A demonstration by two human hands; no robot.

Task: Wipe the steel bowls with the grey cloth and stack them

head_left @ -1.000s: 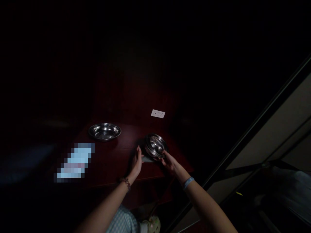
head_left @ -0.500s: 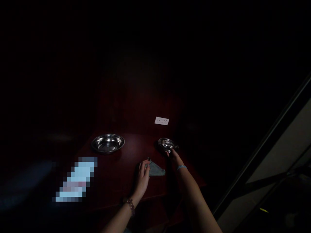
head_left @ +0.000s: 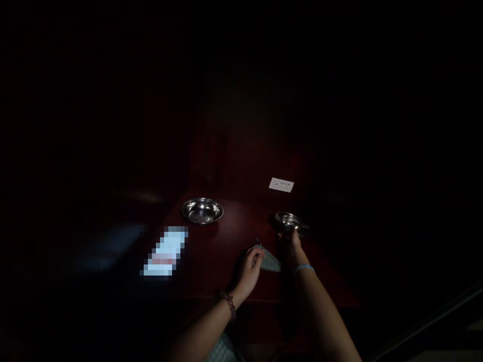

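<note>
Head cam, v. dark, and both hands are busy over the dark red table (head_left: 234, 239)! Landmark's the wide steel bowl (head_left: 203, 211), upright, no hand on it. RH (head_left: 293, 244) is out to its right, gripping the near rim of the steel dish stack (head_left: 289, 221), thumb on top, fingers mostly lost in shadow. Stack sits right of the bowl, well apart from it; can't tell if the table's bearing its full wt. And LH (head_left: 251, 271): nearer the wearer than the bowl and to its right, fingers curled over the grey-green cloth (head_left: 270, 261). Pinched or just touched? Can't tell.

Progress check, judgement call: approx. midway. Bowl looks sorted, set down and clear of both hands. Stack's apart from the cloth, so that bit looks done too, but RH hasn't let go yet. Cloth's the unfinished bit: not spread, not lifted.

Rest of the field, quick: white plate w/ dark dots (head_left: 281, 185) beyond the bowl and right; pixelated bright patch (head_left: 166, 251) nearer than the bowl, to its left, contents unreadable.
</note>
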